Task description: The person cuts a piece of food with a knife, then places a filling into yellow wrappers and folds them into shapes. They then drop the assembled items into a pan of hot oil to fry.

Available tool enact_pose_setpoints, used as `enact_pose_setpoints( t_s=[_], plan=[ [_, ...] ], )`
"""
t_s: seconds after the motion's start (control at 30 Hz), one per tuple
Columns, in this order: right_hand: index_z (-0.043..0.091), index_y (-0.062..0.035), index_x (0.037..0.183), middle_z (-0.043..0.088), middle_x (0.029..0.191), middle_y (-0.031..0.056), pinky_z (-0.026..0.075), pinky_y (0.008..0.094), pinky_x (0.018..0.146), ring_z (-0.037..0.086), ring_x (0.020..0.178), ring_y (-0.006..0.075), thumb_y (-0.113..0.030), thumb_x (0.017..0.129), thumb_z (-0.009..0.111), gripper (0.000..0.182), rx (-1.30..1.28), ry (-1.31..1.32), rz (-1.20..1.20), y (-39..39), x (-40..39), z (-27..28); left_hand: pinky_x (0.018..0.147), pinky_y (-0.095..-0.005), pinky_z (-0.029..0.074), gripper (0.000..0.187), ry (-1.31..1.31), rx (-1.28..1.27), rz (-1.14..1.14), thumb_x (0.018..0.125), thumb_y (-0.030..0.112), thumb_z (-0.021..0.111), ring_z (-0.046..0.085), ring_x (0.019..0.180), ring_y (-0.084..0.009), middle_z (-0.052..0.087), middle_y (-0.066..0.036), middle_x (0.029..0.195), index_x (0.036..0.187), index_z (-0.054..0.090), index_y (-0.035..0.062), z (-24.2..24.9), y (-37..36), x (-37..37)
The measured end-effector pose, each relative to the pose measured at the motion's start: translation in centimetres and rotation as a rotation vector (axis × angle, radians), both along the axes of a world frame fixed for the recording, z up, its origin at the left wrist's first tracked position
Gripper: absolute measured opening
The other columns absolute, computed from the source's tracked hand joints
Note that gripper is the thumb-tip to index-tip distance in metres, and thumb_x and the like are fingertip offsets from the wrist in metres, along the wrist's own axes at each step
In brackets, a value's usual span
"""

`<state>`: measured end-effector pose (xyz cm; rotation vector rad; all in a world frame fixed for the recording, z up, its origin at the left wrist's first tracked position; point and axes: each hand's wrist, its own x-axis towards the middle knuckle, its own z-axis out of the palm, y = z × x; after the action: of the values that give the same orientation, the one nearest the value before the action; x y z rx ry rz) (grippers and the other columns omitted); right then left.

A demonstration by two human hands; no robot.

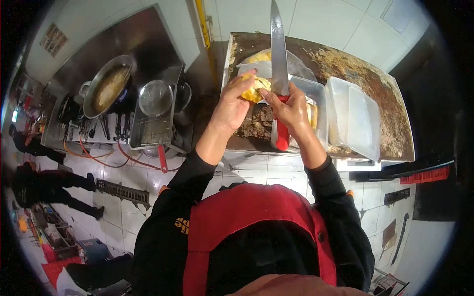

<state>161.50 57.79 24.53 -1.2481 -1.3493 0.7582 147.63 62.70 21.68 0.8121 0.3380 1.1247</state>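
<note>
A piece of yellow food [254, 90] with a paler inside is held up in my left hand [231, 103], its fingers curled round the piece. My right hand [292, 109] is closed on a large knife [279, 54] with a red handle, the blade pointing up and away from me. The right thumb also touches the yellow food. Behind my hands lies a clear plastic bag [295, 65] with more yellow food in it. Under and beside my right hand is a clear plastic container [320, 91] with yellow pieces partly hidden by the wrist.
More clear containers [356, 116] stand on the worn tabletop [390, 98] at the right. To the left are a wok [92, 98] with liquid, a strainer [155, 97] and a wire rack over a metal tray [150, 132]. Another person's legs [69, 185] show at the far left.
</note>
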Motion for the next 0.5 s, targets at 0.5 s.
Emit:
enact_pose_setpoints(
  t_s=[0.5],
  plan=[
    [0.039, -0.0014, 0.1, 0.053, 0.057, 0.018, 0.04, 0.0393, 0.044, 0.056, 0.052, 0.036, -0.003, 0.084, 0.049, 0.019, 0.32, -0.571, 0.055, -3.4, -1.8, -0.8, 0.057, -0.0324, 0.048, 0.036, -0.162, -0.127, -0.014, 0.089, 0.03, 0.035, 0.057, 0.07, -0.0251, 0.059, -0.013, 0.096, 0.11, 0.052, 0.0057, -0.7, 2.2, -5.1]
  ],
)
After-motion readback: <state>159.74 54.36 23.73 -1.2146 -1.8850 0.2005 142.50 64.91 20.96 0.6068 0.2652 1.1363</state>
